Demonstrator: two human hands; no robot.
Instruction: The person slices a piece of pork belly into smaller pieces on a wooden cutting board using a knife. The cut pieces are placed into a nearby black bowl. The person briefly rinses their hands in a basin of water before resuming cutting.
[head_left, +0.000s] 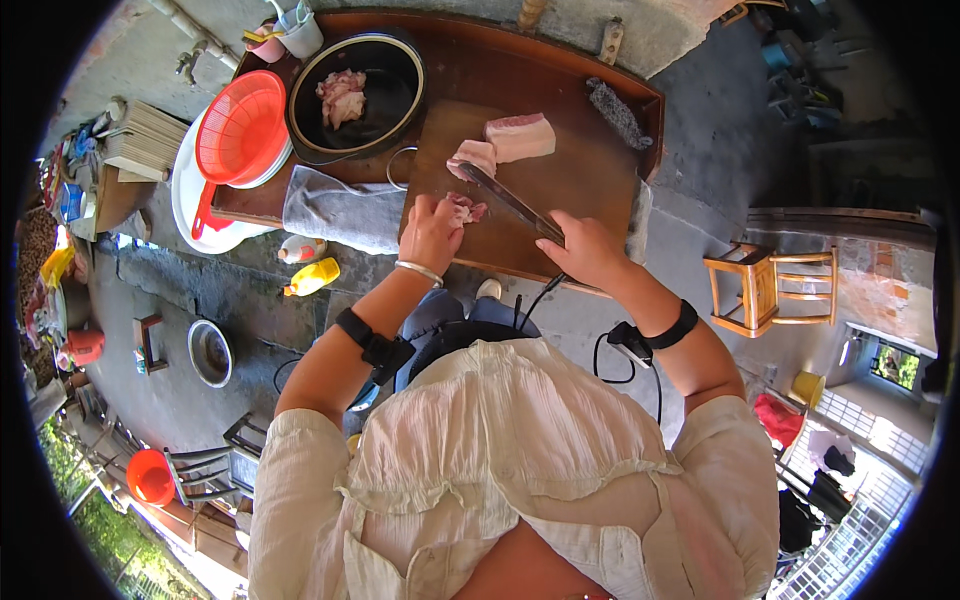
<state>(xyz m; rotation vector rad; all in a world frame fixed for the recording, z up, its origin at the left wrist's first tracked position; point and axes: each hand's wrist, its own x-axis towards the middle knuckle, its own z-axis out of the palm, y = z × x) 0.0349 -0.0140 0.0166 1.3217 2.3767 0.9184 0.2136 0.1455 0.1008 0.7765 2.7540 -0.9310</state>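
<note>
My right hand (589, 247) is closed around the handle of a kitchen knife (504, 193), whose blade tip rests at a smaller slab of pork (475, 156) on the wooden cutting board (592, 187). Behind that slab lies a thick block of pork belly (521, 137). At the board's left edge, my left hand (433, 232) has its fingers at some small cut meat pieces (468, 211); whether they grip any is unclear. Cut meat (342, 98) lies in a round black pan (390, 135) on the left.
A grey towel (341, 210) hangs over the table's front edge beside the board. Left of the pan are a red plastic colander (241, 127) and a white basin (184, 195). A metal scouring pad (619, 112) lies in the right back corner. Bottles, including a yellow one (312, 277), stand below the table.
</note>
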